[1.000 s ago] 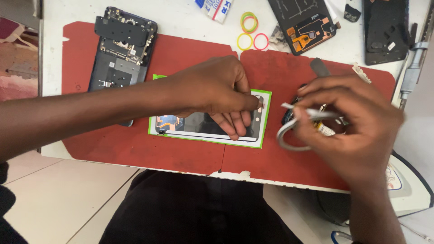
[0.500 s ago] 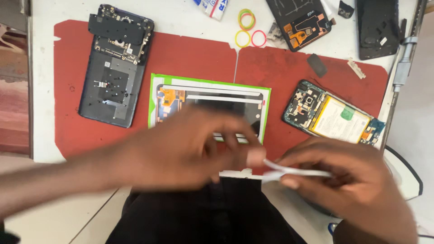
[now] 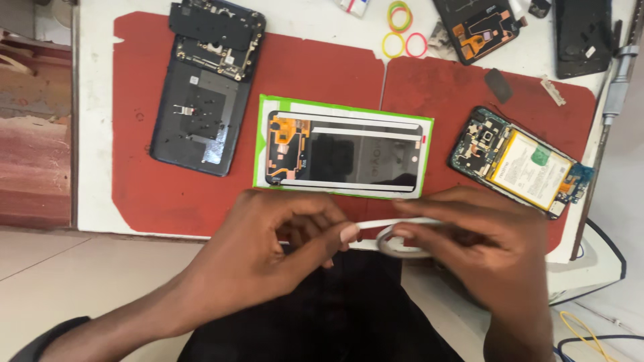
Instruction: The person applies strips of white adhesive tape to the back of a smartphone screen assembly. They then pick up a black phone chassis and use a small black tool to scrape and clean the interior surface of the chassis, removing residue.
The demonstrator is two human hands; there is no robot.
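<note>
My right hand [image 3: 490,248] holds a small roll of thin white tape [image 3: 401,243] at the table's near edge. My left hand [image 3: 275,251] pinches the free end of the tape strip [image 3: 386,223] and stretches it out to the left of the roll. Just beyond both hands lies a phone screen panel [image 3: 342,155] face down on a green-edged white sheet, with white tape strips along its long sides. Both hands are over the front edge of the red mat [image 3: 201,194].
A dark phone back frame [image 3: 204,94] lies at the left of the mat. An opened phone body with its battery [image 3: 523,164] lies at the right. Coloured rubber bands [image 3: 402,30], another phone board [image 3: 479,27], a black panel [image 3: 582,37] and a metal tool [image 3: 617,80] sit at the back.
Both hands came off the screen panel and the opened phone and drew back to the table's near edge. The tape roll went with my right hand, and my left hand now pulls a strip.
</note>
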